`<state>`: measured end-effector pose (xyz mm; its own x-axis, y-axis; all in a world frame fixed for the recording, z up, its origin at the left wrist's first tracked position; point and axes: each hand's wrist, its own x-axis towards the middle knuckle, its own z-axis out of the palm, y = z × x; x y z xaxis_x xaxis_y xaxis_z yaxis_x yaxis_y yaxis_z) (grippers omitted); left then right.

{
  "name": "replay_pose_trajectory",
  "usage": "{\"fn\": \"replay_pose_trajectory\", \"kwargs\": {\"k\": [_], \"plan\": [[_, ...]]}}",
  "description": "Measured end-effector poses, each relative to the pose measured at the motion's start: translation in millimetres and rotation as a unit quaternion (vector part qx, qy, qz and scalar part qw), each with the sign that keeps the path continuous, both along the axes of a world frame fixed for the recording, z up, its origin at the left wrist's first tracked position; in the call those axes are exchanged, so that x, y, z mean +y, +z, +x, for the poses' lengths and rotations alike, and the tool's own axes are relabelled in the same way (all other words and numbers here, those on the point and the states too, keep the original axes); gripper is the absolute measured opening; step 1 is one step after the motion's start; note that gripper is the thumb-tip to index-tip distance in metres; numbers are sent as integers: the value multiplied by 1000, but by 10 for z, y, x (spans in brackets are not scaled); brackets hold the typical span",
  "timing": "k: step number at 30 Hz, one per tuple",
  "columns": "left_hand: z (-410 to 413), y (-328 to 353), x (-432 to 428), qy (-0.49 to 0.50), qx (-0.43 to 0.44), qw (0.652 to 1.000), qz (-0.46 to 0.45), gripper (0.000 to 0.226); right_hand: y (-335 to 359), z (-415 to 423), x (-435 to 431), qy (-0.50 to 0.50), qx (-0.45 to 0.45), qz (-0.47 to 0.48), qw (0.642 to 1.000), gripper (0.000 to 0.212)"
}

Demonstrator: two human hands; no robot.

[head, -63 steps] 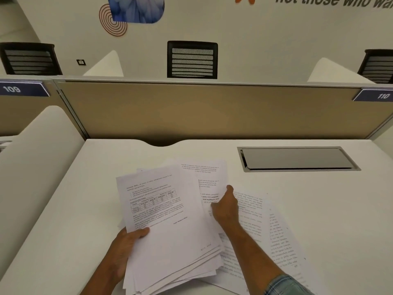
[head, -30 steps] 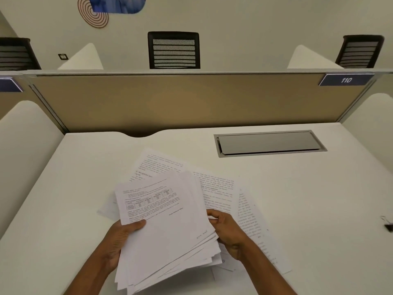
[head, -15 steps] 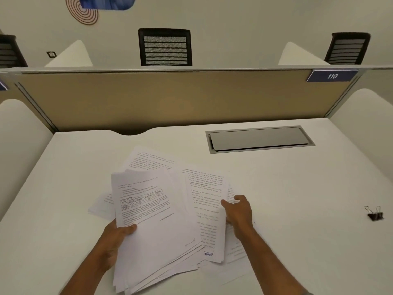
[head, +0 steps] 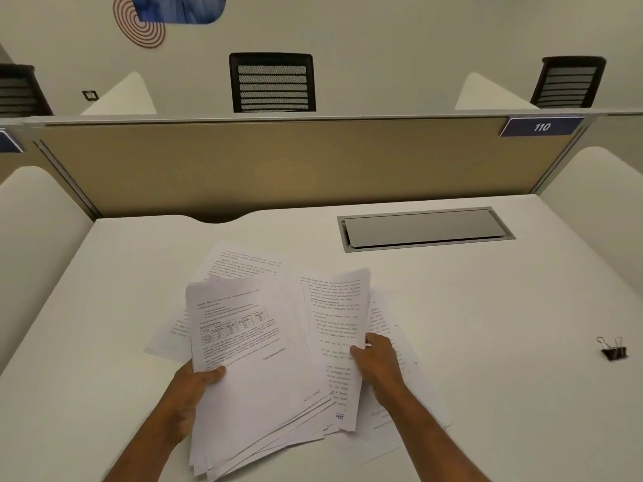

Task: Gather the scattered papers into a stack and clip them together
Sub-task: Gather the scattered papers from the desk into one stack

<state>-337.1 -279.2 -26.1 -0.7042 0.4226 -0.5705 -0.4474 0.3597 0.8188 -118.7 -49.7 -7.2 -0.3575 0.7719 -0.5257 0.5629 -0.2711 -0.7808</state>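
My left hand (head: 195,391) grips a loose, fanned stack of printed papers (head: 254,370) by its left edge, thumb on the top page with a small table. My right hand (head: 377,363) pinches the right edge of a single printed sheet (head: 334,328), lifted slightly beside the stack. More sheets lie flat on the white desk: one behind the stack (head: 243,264), one at the left (head: 170,333), and some under my right forearm (head: 393,429). A black binder clip (head: 613,352) sits far right on the desk, apart from both hands.
A grey cable hatch (head: 426,229) is set into the desk (head: 487,342) behind the papers. A tan partition (head: 295,161) closes the back, and white side dividers (head: 38,238) flank the desk. Black chairs (head: 273,81) stand beyond the partition.
My right hand has taken hold of a sheet's right edge and raised it beside the stack. The left hand keeps holding the stack. The camera view has shifted slightly.
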Motion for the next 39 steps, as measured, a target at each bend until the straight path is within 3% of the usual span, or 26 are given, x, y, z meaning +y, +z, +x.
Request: {"fn": "replay_pose_trajectory", "kwargs": {"k": [8,12,15,21,25,30,33,39], "plan": [[85,206,-67,31,-46,994,96,33,101,322,213,52,97,-115,987,28],[152,306,-76,78,-91,981,155,37,169,384,216,110,136,-155,972,31],[225,336,-66,69,-105,978,163,46,245,307,118,132,150,-169,965,30],[408,387,-36,45,-93,981,165,29,297,162,-82,174,132,-159,963,26],[435,400,-88,49,-78,984,152,37,361,156,-98,192,138,-172,956,29],[505,383,-156,19,-178,974,141,43,441,203,-109,220,149,-197,944,30],[579,365,-170,21,-215,967,134,46,419,186,-188,217,150,-196,945,29],[583,285,-178,47,-179,975,125,43,361,142,-198,176,132,-195,956,25]]}}
